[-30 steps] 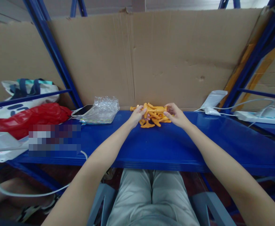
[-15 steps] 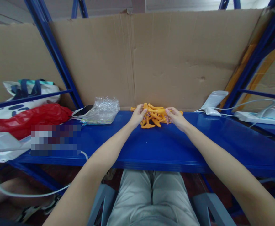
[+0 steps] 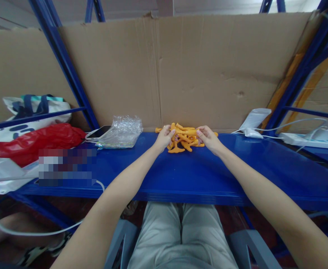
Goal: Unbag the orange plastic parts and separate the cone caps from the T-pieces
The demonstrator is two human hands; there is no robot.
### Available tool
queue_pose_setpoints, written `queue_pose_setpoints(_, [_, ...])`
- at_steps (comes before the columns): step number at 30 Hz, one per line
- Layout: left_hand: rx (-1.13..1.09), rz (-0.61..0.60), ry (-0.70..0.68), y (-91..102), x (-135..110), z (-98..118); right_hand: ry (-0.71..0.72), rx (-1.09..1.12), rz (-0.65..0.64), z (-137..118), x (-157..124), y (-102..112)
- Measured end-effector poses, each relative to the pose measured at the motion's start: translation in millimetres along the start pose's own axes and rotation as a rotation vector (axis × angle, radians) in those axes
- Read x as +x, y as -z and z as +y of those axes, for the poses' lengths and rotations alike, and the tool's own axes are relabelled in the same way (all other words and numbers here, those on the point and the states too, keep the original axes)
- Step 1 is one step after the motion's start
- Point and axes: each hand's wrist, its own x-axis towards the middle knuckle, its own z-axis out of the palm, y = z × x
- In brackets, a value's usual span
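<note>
A long orange plastic rod-like piece (image 3: 188, 132) runs sideways between my hands, just above the pile. My left hand (image 3: 164, 138) has its fingers closed around the left part, with one end poking out past them. On the other side, my right hand (image 3: 208, 139) pinches the piece near its right end, whose tip shows beyond the fingers. Under and in front of it lies a heap of orange plastic pieces (image 3: 184, 145), several of them curved or T-shaped. My hands partly cover the heap.
The blue shelf (image 3: 192, 175) ends behind at a tall cardboard panel (image 3: 208, 67). To the left are a clear plastic packet (image 3: 121, 132), a phone (image 3: 101, 131) and a red bag (image 3: 43, 140). A white power strip (image 3: 312, 140) with cables lies right. Another person's leg (image 3: 20, 228) shows lower left.
Almost nothing differs. Both hands stay on the long orange piece, with only a slight shift of the right fingers.
</note>
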Motion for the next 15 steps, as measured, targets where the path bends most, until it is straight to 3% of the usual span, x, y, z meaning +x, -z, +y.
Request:
queue_pose_setpoints(5, [0.03,-0.028,0.015,2.4,-0.9,0.7,-0.027,0.038,-0.016,-3.0,-1.5,2.5])
queue_pose_setpoints(15, [0.052,-0.115,-0.182,1.0,0.8,-8.9,-0.294,0.238,0.002,-16.5,-8.8,-4.1])
